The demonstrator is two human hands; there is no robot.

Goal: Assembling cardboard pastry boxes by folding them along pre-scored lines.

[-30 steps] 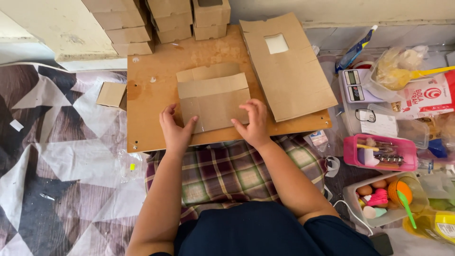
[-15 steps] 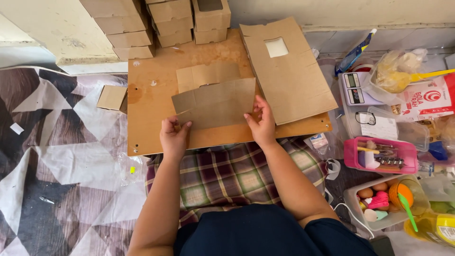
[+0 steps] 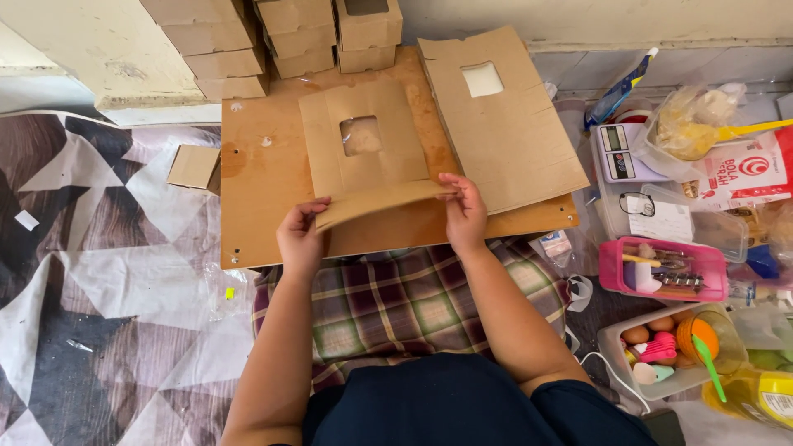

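A flat brown cardboard box blank with a square window lies on a wooden board. Its near flap is lifted off the board. My left hand pinches the flap's left corner and my right hand grips its right edge. Both hands are at the board's near side. A second windowed cardboard blank lies flat to the right, partly over the board's edge.
Folded cardboard boxes are stacked at the far edge. A small box lies on the patterned mat at left. A plaid cloth covers my lap. At right stand a pink tray, plastic tubs and a scale.
The cardboard was folded shut under both hands. It has been unfolded away from me, showing the window, and my hands now hold the near flap raised.
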